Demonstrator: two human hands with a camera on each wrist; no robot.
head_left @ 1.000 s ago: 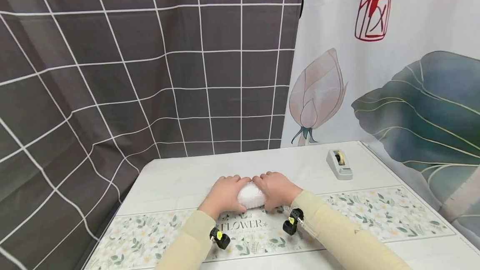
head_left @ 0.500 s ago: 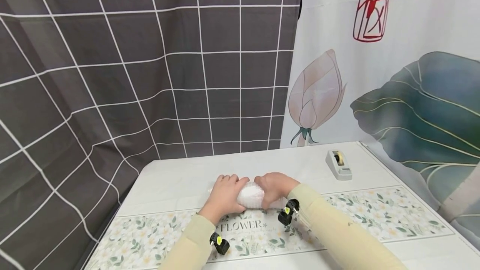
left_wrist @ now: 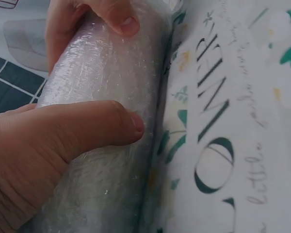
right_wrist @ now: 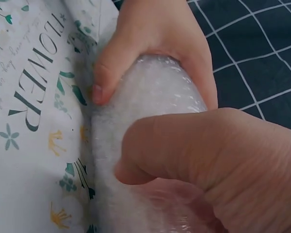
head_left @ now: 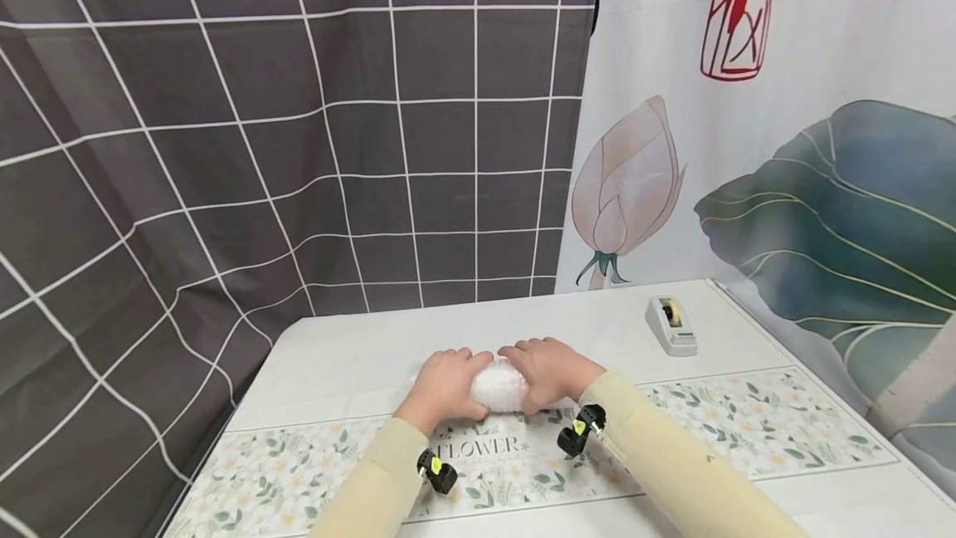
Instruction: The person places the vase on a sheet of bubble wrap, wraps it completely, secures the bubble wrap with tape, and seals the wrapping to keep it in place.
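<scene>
A cylindrical bundle of clear bubble wrap (head_left: 499,386) lies crosswise on the tablecloth; what is inside it cannot be seen. My left hand (head_left: 444,388) grips its left part, thumb on the near side and fingers over the top. On the right part my right hand (head_left: 551,374) holds it the same way. Close up in the left wrist view, the left thumb (left_wrist: 102,125) presses on the shiny wrap (left_wrist: 111,63). The right wrist view has the right thumb (right_wrist: 179,145) bent against the wrap (right_wrist: 150,97), with the left hand (right_wrist: 155,29) around the bundle beyond.
A grey tape dispenser (head_left: 671,326) with a yellowish roll stands at the back right of the table. The white tablecloth (head_left: 358,355) has a printed flower band (head_left: 754,422). Behind hang a dark grid curtain (head_left: 441,139) and a white lotus-print curtain (head_left: 642,48).
Half a second ago my right hand was turned more inward at the bundle's right part; now its fingers lie over the top again. The left hand has barely moved.
</scene>
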